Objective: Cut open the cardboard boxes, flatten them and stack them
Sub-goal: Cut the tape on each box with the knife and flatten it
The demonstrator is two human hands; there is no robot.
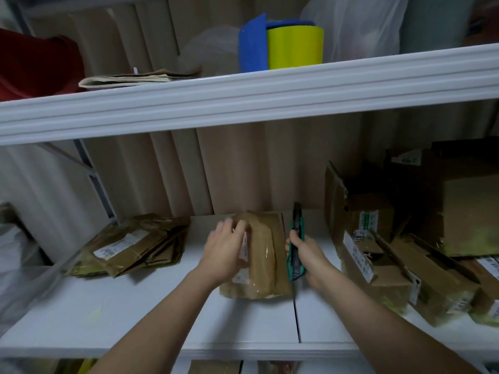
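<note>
Hands at work on a white shelf (140,314): you are steadying a taped cardboard box (263,255) near the middle of the shelf, toward its back edge, with your left hand (225,252) lying over its top left side, fingers curled onto the top. Your right hand (306,256) is gripping a green utility knife (296,244) just beside the box's right edge, its tip pointing toward the back of the shelf. A stack of flattened boxes (135,245) is lying toward the left edge; uncut boxes (399,255) are crowding the right end. Judging by this, you are lining up a cut: best to be keeping the left fingers clear of the tape seam, running the blade shallow and away from the bracing hand.
</note>
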